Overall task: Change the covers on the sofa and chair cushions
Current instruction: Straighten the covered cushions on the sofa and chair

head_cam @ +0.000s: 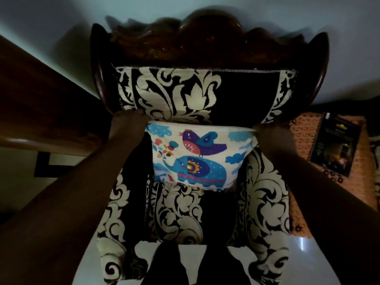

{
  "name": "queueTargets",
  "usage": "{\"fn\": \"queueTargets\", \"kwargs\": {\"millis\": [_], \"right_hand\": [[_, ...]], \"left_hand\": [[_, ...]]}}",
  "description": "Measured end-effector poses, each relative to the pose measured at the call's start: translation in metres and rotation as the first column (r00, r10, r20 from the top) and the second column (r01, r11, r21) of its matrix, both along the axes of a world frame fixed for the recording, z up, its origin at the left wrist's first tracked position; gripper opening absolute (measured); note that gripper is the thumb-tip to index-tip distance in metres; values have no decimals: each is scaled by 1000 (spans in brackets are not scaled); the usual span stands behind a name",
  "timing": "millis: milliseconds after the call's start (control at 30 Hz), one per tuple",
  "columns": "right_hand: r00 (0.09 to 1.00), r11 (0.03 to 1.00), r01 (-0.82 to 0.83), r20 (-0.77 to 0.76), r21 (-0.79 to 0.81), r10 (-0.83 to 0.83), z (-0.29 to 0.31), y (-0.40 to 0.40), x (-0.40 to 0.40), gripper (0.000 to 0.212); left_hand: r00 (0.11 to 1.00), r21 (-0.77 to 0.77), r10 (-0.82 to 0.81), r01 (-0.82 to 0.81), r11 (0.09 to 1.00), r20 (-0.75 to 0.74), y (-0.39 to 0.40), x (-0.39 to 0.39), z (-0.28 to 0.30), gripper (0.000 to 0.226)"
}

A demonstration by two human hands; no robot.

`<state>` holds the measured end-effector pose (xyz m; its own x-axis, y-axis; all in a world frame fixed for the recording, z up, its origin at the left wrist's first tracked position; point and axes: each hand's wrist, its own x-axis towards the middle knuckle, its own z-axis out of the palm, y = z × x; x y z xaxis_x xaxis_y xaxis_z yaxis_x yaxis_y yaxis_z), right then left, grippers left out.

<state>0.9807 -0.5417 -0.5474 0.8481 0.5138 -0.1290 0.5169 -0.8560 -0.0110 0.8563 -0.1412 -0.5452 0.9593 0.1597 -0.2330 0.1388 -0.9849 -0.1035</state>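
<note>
Chair (205, 48): I see dark carved wood, cushions in black-and-cream covers.
Cushion (191, 157): bird-and-elephant print, on the chair seat against the back cushion (185, 93).
Left hand (127, 122): grips the cushion's upper left corner, fingers curled.
Right hand (271, 134): blurred, at the upper right corner; grip I cannot tell.
Box (335, 145): right of the chair.

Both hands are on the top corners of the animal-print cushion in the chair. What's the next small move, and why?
Probably lower the animal-print cushion onto the seat and lean it against the back cushion. The left hand and right hand grip its upper corners, its bottom edge hangs just above the black-and-cream seat cushion, and its cover already looks fully on.
</note>
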Motion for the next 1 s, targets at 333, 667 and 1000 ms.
{"fn": "queueTargets", "kwargs": {"millis": [333, 667, 1000], "right_hand": [[990, 989, 140, -23, -56, -141, 5, 25, 33, 28], [933, 790, 352, -116, 502, -341, 7, 38, -23, 29], [711, 247, 699, -688, 671, -142, 58, 66, -141, 36]], "left_hand": [[986, -112, 164, -163, 980, -6, 2, 11, 3, 17], [884, -486, 461, -370, 792, 78, -39, -28, 20, 41], [663, -803, 742, -493, 335, -98, -132, -147, 102, 70]]}}
